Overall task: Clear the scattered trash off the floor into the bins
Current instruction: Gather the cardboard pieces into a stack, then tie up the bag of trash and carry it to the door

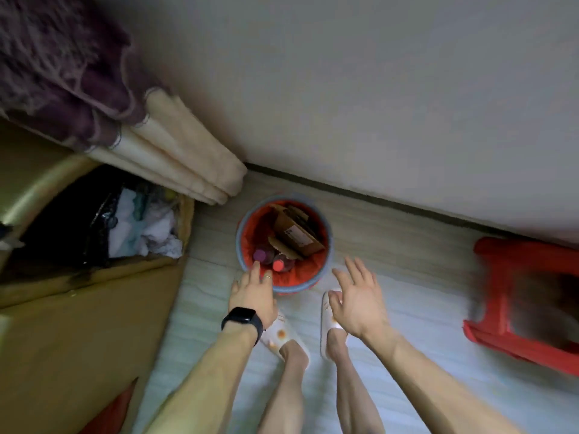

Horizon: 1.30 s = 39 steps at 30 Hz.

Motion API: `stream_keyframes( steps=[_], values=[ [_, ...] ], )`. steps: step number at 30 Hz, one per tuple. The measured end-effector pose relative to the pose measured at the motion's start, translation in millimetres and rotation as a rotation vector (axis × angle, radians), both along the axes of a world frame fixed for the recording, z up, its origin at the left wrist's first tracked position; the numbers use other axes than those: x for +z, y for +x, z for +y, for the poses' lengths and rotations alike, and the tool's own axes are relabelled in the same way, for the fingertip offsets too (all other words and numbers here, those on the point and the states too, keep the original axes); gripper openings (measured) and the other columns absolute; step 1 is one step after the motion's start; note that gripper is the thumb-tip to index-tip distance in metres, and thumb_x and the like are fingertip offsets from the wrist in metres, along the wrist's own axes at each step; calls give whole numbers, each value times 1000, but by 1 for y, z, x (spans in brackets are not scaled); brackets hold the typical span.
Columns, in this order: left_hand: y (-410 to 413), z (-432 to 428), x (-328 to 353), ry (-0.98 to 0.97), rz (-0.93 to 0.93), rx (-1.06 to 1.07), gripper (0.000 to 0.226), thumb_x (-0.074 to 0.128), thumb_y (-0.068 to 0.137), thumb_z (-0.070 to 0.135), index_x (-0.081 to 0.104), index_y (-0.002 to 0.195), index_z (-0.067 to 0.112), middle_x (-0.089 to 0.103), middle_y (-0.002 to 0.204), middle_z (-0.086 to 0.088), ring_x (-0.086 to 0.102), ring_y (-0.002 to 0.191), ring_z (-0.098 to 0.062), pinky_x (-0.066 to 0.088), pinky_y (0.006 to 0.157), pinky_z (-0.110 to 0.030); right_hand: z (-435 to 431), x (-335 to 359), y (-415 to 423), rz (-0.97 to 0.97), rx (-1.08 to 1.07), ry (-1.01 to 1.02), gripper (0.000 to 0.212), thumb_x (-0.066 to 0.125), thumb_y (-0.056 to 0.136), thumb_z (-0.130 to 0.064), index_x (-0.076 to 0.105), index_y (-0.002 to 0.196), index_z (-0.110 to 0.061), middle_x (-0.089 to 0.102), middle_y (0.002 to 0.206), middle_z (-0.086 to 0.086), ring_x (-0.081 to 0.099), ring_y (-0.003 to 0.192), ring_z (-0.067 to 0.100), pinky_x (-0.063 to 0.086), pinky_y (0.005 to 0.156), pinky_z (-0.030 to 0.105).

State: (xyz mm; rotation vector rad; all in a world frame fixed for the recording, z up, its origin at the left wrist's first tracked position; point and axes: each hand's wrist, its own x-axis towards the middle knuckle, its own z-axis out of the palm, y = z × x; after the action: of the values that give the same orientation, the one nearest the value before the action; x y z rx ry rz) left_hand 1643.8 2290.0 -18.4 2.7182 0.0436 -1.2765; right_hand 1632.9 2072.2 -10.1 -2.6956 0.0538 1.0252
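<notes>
A round bin (326, 245) with a grey rim and a red liner stands on the floor by the wall. Inside it lie folded brown cardboard (297, 234) and two bottles with a purple cap (259, 254) and a red cap (278, 265). My left hand (253, 292), with a black watch on the wrist, reaches over the bin's near rim with straight fingers and holds nothing. To the right of the bin hovers my right hand (360, 300), fingers spread and empty. A large cardboard box (94, 296) lined with a black bag sits at the left, holding white crumpled trash (147, 230).
A red plastic stool (526, 296) stands at the right. Beige and purple curtains (175, 145) hang down at the upper left beside the wall. My feet in white slippers (329, 321) stand on a pale mat just in front of the bin.
</notes>
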Motion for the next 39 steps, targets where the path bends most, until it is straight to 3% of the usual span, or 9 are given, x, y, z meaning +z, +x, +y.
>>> stream_keyframes(
  steps=[3,10,14,17,22,27,31,37,39],
  values=[
    [12,-31,60,-42,-31,-143,69,51,89,31,24,152,26,13,162,-7,23,144,-27,25,115,-40,-28,63,-35,-90,-269,19,57,41,87,-42,53,138,-21,32,158,9,21,149,27,25,118,45],
    [6,-128,198,-233,-146,-512,62,49,87,32,35,148,31,30,156,-12,36,139,-30,32,113,-35,-86,203,-129,-310,-761,-9,46,54,91,-43,57,134,-26,42,152,4,28,144,23,26,116,37],
    [-37,-205,269,-363,-155,-754,60,51,89,31,35,147,37,30,156,-11,33,141,-28,30,114,-30,-116,268,-211,-456,-1067,-61,49,50,85,-47,66,122,-19,56,138,10,46,131,30,36,110,38],
    [-93,-243,303,-418,-156,-921,60,51,90,31,35,148,35,32,155,-8,30,142,-27,30,115,-32,-119,298,-292,-536,-1250,-132,54,45,84,-51,70,114,-15,64,125,11,58,115,33,35,102,32],
    [-206,-271,314,-438,-145,-1119,60,50,90,31,35,147,34,36,153,-6,32,140,-25,30,114,-34,-86,303,-444,-565,-1498,-219,50,45,82,-50,72,108,-16,69,115,7,64,105,30,38,95,31],
    [-365,-258,303,-438,-69,-1344,60,48,92,30,31,149,36,31,155,-5,30,141,-25,30,115,-38,-10,278,-617,-461,-1760,-219,51,44,80,-50,72,105,-15,70,108,5,65,103,30,43,94,34],
    [-481,-234,293,-416,36,-1469,60,46,94,29,28,150,37,24,158,-1,26,143,-21,29,115,-35,52,272,-725,-391,-1921,-247,24,66,81,-28,71,101,-16,70,106,2,64,103,29,44,94,37],
    [-599,-217,271,-299,148,-1684,63,44,91,32,22,150,41,19,160,2,19,146,-20,26,117,-42,123,244,-828,-235,-2175,-157,18,66,85,-31,66,101,-25,68,106,-4,62,103,26,49,88,37],
    [-624,-217,261,-256,167,-1766,63,46,93,31,22,152,38,17,161,1,16,147,-20,22,119,-38,136,231,-846,-217,-2233,-123,21,64,84,-34,66,103,-26,70,101,-5,64,98,26,49,84,37]
  ],
)
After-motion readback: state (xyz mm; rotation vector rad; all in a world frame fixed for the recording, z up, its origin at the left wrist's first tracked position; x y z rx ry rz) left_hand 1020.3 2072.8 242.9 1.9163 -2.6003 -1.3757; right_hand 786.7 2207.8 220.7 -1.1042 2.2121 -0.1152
